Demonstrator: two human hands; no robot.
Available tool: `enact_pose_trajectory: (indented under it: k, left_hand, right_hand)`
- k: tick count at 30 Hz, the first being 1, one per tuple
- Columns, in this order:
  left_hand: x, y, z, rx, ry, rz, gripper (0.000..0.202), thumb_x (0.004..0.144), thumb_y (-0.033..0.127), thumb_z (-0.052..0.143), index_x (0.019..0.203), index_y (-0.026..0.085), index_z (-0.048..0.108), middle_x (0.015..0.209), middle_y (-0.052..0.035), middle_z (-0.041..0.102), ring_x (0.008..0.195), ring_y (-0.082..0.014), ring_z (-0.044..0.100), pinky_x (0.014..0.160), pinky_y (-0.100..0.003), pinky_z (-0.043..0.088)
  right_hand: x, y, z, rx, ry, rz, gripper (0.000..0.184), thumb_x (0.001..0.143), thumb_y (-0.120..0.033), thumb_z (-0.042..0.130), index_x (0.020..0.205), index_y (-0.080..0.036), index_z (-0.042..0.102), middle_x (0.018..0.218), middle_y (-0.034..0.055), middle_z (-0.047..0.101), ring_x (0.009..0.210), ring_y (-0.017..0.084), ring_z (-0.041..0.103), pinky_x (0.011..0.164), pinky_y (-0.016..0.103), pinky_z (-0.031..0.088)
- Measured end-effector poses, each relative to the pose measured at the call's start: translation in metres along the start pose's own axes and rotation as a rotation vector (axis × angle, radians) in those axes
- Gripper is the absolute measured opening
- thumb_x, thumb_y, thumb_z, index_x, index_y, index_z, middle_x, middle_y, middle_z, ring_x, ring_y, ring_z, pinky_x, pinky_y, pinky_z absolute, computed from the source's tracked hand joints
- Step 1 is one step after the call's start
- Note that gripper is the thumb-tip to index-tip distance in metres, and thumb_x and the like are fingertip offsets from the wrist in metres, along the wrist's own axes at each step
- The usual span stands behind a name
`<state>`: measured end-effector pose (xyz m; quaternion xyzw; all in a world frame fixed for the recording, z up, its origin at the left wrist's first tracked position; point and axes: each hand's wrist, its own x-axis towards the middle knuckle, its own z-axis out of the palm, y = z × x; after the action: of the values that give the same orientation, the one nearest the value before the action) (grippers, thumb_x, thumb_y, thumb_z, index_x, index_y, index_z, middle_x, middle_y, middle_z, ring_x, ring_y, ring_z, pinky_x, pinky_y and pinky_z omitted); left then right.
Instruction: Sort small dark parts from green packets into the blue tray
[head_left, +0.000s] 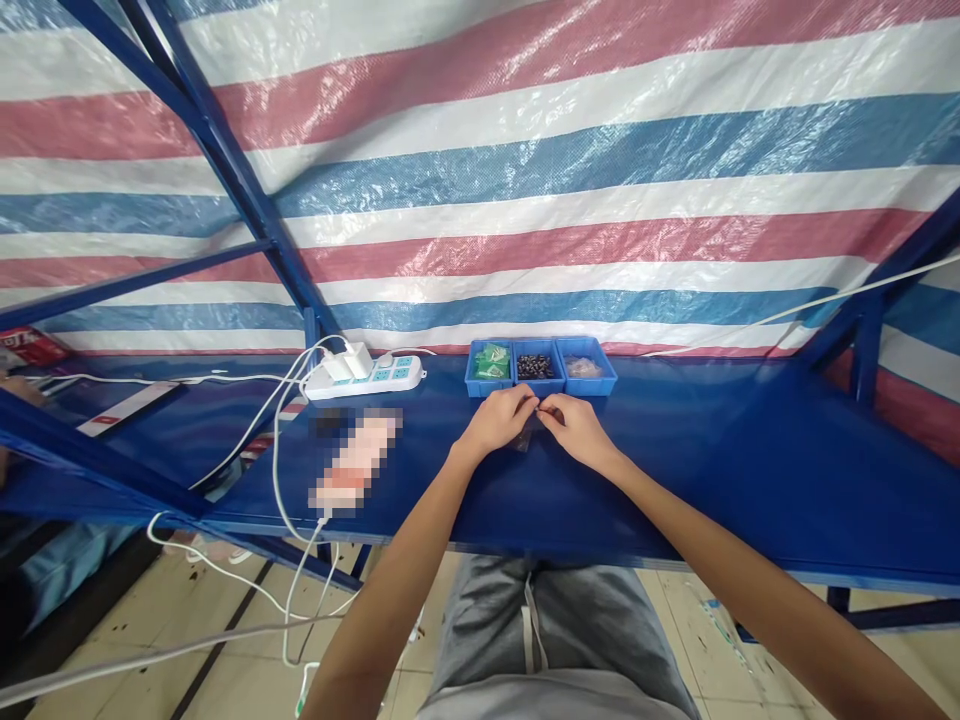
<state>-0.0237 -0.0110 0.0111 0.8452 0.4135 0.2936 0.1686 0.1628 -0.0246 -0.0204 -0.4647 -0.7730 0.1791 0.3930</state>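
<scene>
Both hands are hovering close together over the desk (697, 420). The left hand (504, 418) is pinching a small see-through piece (523, 440), maybe a little bag, but fingers are mostly hiding it. It's hanging between the hands, nearer the left, below its fingertips. The right hand (576, 428) is holding its fingertips bunched just beside; can't tell if they're gripping. The middle blue bin (552, 385) with dark bits is sitting right beyond both hands.
</scene>
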Motion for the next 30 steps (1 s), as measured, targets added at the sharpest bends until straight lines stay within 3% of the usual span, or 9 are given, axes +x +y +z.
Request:
enact_pose_trajectory:
  k: [7, 15, 20, 30]
  left_hand:
    - [0.0004, -0.0054, 0.0023, -0.005, -0.02, 0.037, 0.016, 0.092, 0.026, 0.053, 0.102, 0.021, 0.065, 0.08, 0.0004, 0.062, 0.07, -0.014, 0.055, 0.067, -0.024, 0.042]
    - [0.001, -0.0072, 0.0033, 0.016, -0.026, 0.043, 0.019, 0.093, 0.033, 0.055, 0.1, 0.02, 0.067, 0.079, 0.0004, 0.06, 0.07, -0.0138, 0.054, 0.067, -0.025, 0.042]
    - [0.0008, -0.0061, 0.0023, 0.025, -0.035, 0.057, 0.022, 0.096, 0.037, 0.053, 0.097, 0.02, 0.069, 0.079, -0.0004, 0.061, 0.07, -0.0138, 0.054, 0.067, -0.025, 0.041]
    - [0.0003, -0.0075, 0.0024, 0.016, -0.032, 0.049, 0.022, 0.096, 0.039, 0.056, 0.098, 0.021, 0.069, 0.082, -0.0008, 0.062, 0.071, -0.0137, 0.054, 0.069, -0.025, 0.042]
  right_hand:
    - [0.0003, -0.003, -0.0028, 0.047, 0.03, 0.071, 0.017, 0.091, -0.029, 0.056, 0.078, -0.021, 0.064, 0.074, 0.0008, 0.066, 0.066, 0.017, 0.059, 0.064, 0.028, 0.043]
    - [0.0009, -0.0037, -0.004, 0.042, 0.048, 0.047, 0.022, 0.091, -0.036, 0.056, 0.077, -0.021, 0.061, 0.073, 0.0021, 0.065, 0.066, 0.018, 0.058, 0.061, 0.029, 0.045]
    - [0.0007, -0.0057, -0.0052, 0.141, 0.084, 0.043, 0.011, 0.091, -0.031, 0.057, 0.091, -0.021, 0.061, 0.082, 0.0022, 0.068, 0.074, 0.018, 0.064, 0.069, 0.029, 0.049]
    - [0.0013, -0.0019, -0.0047, 0.264, 0.073, 0.112, 0.015, 0.092, -0.025, 0.05, 0.089, -0.022, 0.064, 0.075, 0.0004, 0.07, 0.071, 0.019, 0.071, 0.073, 0.031, 0.053]
